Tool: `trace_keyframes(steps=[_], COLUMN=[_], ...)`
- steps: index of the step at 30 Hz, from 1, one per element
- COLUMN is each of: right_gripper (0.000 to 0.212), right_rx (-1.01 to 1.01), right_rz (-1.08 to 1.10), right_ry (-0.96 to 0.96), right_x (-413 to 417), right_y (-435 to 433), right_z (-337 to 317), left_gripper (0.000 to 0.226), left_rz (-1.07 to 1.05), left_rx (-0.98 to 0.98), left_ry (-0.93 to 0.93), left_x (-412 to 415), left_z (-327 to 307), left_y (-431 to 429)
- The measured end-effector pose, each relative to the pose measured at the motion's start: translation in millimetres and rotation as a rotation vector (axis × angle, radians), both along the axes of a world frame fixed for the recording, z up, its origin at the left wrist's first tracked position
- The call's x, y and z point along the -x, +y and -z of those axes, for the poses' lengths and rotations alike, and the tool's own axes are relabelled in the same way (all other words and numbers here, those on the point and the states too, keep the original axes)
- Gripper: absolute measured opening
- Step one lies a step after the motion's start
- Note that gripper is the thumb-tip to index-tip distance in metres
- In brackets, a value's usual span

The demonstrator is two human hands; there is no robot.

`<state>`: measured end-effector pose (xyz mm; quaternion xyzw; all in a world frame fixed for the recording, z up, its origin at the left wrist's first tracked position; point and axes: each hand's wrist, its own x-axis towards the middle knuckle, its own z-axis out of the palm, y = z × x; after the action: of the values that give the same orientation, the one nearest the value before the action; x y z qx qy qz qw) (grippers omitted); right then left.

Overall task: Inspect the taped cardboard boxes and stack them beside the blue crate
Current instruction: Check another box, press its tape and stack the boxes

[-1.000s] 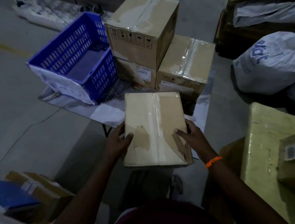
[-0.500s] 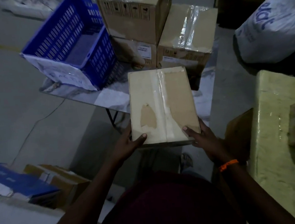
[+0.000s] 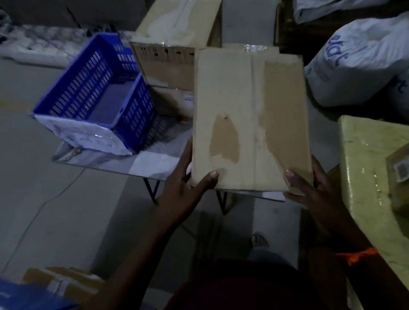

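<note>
Got boxes (image 3: 166, 66) stacked beside the blue crate (image 3: 89, 90), upper middle. Gripping another taped box (image 3: 249, 116) at centre with left hand (image 3: 186, 181) and right hand (image 3: 310, 190); not stacked yet.

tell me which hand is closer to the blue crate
Left. The left hand grips the box at its near-left corner, on the side facing the blue crate; the right hand grips the near-right corner, across the box from it.
</note>
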<state>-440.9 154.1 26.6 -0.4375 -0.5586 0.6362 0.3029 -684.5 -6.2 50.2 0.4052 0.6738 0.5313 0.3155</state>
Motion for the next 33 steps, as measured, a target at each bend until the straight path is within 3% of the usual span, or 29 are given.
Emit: trace_keyframes(steps=[3,4,8,11,13,16,22,27,33], right_gripper=[0.097,0.097,0.052,0.049,0.055,0.047,0.049,0.078,0.085], right_rx=[-0.059,-0.076,-0.105,-0.123,-0.087,-0.074,-0.097,-0.172,-0.222], right_rz=[0.055,0.074,0.130,0.100,0.089,0.007,-0.109,-0.201,-0.280], right_ry=[0.019,0.006,-0.018,0.009,0.048,0.053,0.042,-0.020,-0.056], right_x=[-1.4,-0.6,2.3,16.7,33.8,63.1,114.2,132.3,140.6], right_y=[26.3,36.3,94.9,139.8,167.4,208.9,275.5,302.2,301.1], right_z=[-20.2,-26.1,-42.7,-51.4,-56.2,-62.6,-54.8,-37.1,-24.1], left_gripper=[0.080,0.081,0.107,0.106,0.095,0.097,0.100,0.101,0.101], left_rz=[0.031,0.052,0.267,0.360,0.281,0.173,0.071,0.016,-0.092], left_rx=[-0.067,-0.071,-0.048,-0.077,-0.084,0.049,0.269,0.378,0.385], left_ry=[0.078,0.096,0.279,0.475,0.604,0.775,0.947,0.993,0.999], left_x=[2.2,3.5,23.3,48.8,70.8,102.1,139.6,163.7,168.2], left_z=[-17.3,-23.8,-45.3,-59.5,-66.3,-76.9,-92.3,-66.7,-35.3], left_y=[46.5,62.9,121.5,161.7,190.7,231.8,294.4,316.4,317.7])
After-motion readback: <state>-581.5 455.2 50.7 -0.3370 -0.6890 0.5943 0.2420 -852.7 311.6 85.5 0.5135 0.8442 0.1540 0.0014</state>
